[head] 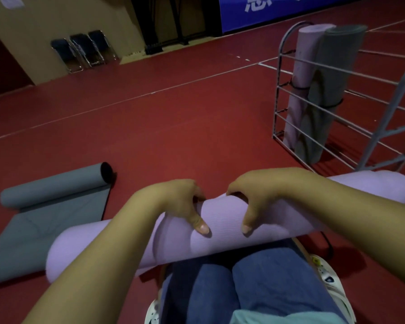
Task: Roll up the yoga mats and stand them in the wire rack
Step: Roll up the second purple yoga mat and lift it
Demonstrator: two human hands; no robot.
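Both hands are on the rolled purple mat (220,232), which lies across the person's knees (255,277). Left hand (182,202) and right hand (255,195) sit close together at its middle, fingers curled over the far side and thumbs pressed on top, so both are gripping it. A gray mat (52,197) lies half rolled on the red floor (173,127) to the left. The wire rack (337,113) at right has a purple roll (302,78) and a gray roll (330,90) standing in it.
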